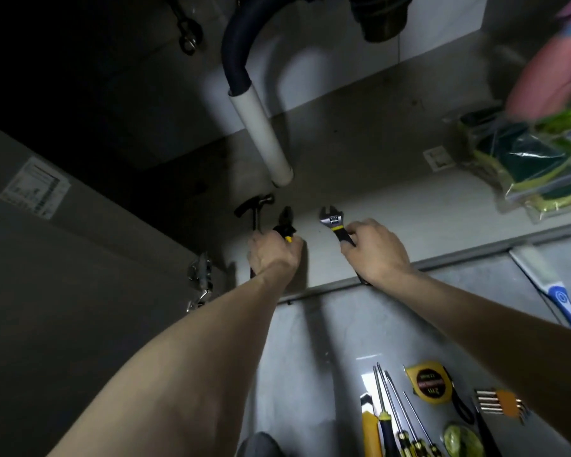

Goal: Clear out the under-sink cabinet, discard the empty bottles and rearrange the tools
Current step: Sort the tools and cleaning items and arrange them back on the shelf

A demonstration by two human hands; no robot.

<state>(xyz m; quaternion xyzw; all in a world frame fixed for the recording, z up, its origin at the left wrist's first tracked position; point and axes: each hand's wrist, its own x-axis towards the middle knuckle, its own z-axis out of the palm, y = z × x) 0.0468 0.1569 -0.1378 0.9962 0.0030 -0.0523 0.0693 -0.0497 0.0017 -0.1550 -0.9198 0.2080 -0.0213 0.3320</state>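
Both arms reach onto the floor of the under-sink cabinet (409, 219). My left hand (274, 253) is closed around the black-and-yellow pliers (285, 222), whose jaws point toward the back. A claw hammer (256, 207) lies just left of the pliers, its handle running under my left hand; whether the hand holds it too is unclear. My right hand (374, 250) grips the handle of an adjustable wrench (333, 221) with a yellow band, jaw pointing to the back. No bottles are in view.
A white drain pipe (262, 133) with a dark hose comes down just behind the tools. A bag of sponges (521, 166) lies at the cabinet's right. Screwdrivers (393, 410), a tape measure (429, 382) and hex keys (498, 400) lie on the tiled floor; a cabinet door (63, 258) stands left.
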